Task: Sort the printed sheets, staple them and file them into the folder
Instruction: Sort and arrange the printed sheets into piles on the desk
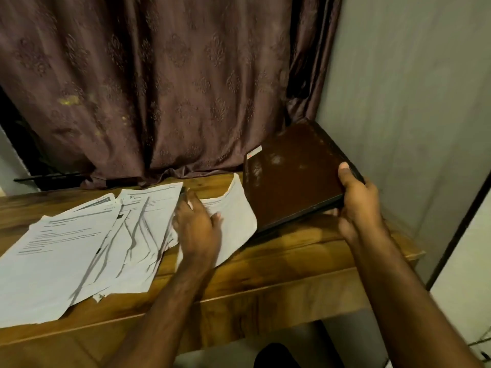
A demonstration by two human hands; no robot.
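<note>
On wooden desk (279, 261), brown curtain (159, 88) behind, grey wall (411, 102) at rt: printed sheets (66, 248) fanned out at left, creased. Left hand (198, 227) rests flat on them, fingers spread. Dark brown folder (289, 181) tilted up at rt, closed; right hand (356, 200) grips its edge.

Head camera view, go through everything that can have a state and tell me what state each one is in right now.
folder: closed, tilted, near edge lifted off the table
right hand: grips the folder's right edge
left hand: fingers spread, resting on the curled sheet
curled sheet: bent upward beside the folder
printed sheets: loose, fanned, overlapping on the table
curtain: drawn
</note>
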